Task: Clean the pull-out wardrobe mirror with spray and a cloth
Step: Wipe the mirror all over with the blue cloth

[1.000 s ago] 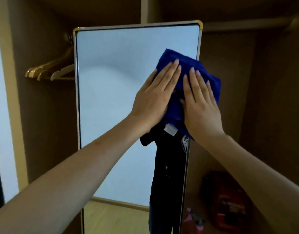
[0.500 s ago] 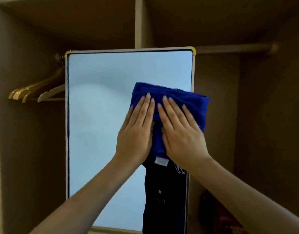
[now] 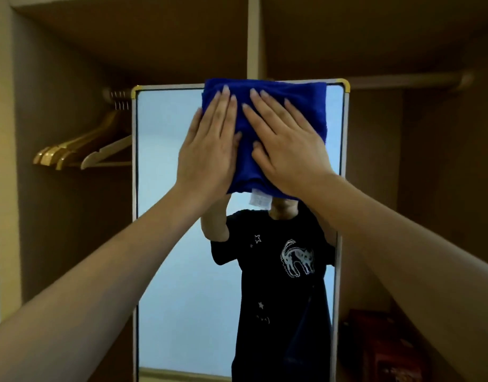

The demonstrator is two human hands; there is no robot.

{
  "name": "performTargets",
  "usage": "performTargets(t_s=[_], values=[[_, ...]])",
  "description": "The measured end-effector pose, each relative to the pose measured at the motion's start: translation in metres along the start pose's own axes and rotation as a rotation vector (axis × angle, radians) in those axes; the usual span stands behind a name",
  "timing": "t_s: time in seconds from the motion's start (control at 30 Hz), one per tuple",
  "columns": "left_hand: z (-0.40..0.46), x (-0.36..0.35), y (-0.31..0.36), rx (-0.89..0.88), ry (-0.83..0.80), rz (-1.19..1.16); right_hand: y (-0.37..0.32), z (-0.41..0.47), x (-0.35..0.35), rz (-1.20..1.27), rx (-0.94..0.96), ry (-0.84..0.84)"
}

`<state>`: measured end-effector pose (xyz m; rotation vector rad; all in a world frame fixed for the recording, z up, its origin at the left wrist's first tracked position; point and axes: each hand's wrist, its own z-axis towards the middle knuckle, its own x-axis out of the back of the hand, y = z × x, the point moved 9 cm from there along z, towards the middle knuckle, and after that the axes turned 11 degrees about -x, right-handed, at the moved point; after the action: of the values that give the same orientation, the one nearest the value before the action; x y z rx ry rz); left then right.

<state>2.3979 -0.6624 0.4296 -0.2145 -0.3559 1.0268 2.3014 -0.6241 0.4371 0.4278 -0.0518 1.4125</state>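
Note:
The tall pull-out mirror (image 3: 171, 244) with a thin metal frame stands in front of me inside the wardrobe. A folded blue cloth (image 3: 300, 106) lies flat against the glass at the mirror's top edge, a white label hanging from its lower side. My left hand (image 3: 209, 150) presses the cloth's left part with straight fingers. My right hand (image 3: 287, 144) presses its middle and right part, fingers spread flat. The spray bottle is not in view. The mirror reflects a person in a black T-shirt.
Several wooden hangers (image 3: 80, 153) hang on the rail left of the mirror. A wooden rail (image 3: 402, 79) runs across the upper right. A red box (image 3: 380, 346) sits low on the right wardrobe floor. Brown wardrobe walls close in on both sides.
Both hands have slid the cloth up the glass from the mirror's upper right area to its top edge. The view has tilted so more of the wardrobe's upper part shows.

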Motion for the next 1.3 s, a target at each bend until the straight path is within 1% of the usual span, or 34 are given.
performTargets(t_s=[0.1, 0.2, 0.3, 0.37, 0.5, 0.7, 0.8, 0.87, 0.97, 1.1, 1.17, 1.3], values=[[-0.028, 0.0, -0.019, 0.031, 0.016, -0.032, -0.032, -0.007, -0.01, -0.029, 0.01, 0.042], [-0.074, -0.007, -0.024, 0.058, 0.021, -0.065, -0.062, -0.033, -0.025, -0.019, 0.064, 0.043], [-0.117, -0.017, -0.021, 0.07, -0.024, -0.075, -0.085, -0.063, -0.039, -0.033, 0.097, 0.034], [-0.131, -0.022, -0.017, 0.058, -0.062, -0.08, -0.09, -0.078, -0.042, -0.032, 0.084, 0.037], [-0.123, -0.024, -0.02, -0.024, -0.103, -0.076, -0.084, -0.079, -0.038, -0.013, 0.036, 0.055], [-0.079, -0.012, -0.045, -0.073, -0.093, -0.041, -0.079, -0.034, -0.029, -0.035, -0.008, 0.053], [-0.062, -0.004, -0.061, -0.054, -0.072, -0.014, -0.081, -0.012, -0.026, -0.028, -0.012, 0.073], [-0.06, 0.001, -0.072, 0.022, -0.054, -0.023, -0.082, -0.007, -0.026, -0.025, -0.012, 0.083], [-0.074, 0.002, -0.084, 0.242, -0.018, -0.19, -0.083, -0.008, -0.028, -0.038, -0.019, 0.101], [-0.099, 0.004, -0.086, 0.437, 0.088, -0.439, -0.084, -0.011, -0.027, -0.041, -0.041, 0.109], [-0.103, 0.0, -0.092, 0.513, 0.087, -0.586, -0.085, -0.014, -0.027, -0.042, -0.072, 0.106], [-0.105, -0.009, -0.1, 0.678, 0.029, -0.994, -0.088, -0.022, -0.028, -0.048, -0.158, 0.08]])
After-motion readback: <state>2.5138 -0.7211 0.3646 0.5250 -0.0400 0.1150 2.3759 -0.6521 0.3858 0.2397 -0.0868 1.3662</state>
